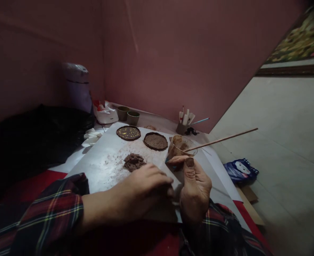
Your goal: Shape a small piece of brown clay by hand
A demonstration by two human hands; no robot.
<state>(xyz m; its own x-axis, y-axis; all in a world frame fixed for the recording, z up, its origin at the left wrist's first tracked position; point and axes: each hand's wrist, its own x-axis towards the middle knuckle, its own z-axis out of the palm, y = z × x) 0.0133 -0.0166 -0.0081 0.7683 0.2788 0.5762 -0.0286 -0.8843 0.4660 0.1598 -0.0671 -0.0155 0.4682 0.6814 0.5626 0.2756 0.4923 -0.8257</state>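
My left hand [149,186] reaches in over the white paper, its fingers curled down beside my right hand; what lies under them is hidden. My right hand [195,188] is closed, the thumb pressed on the fingers, and I cannot make out what is in it. Just beyond it stands a clear cup [173,151] smeared brown inside, with a thin stick [223,141] leaning out to the right. A crumbly brown lump [134,161] sits past my left hand. Behind are a round brown disc [155,141] with a raised rim and another disc [128,133] dotted yellow.
White paper [103,170] with brown crumbs covers a red surface. Two small pots [133,118] stand at the back, near a white packet [106,115]. A holder [182,128] with sticks is back right. A black bag [39,138] lies left; a blue packet [241,170] lies right.
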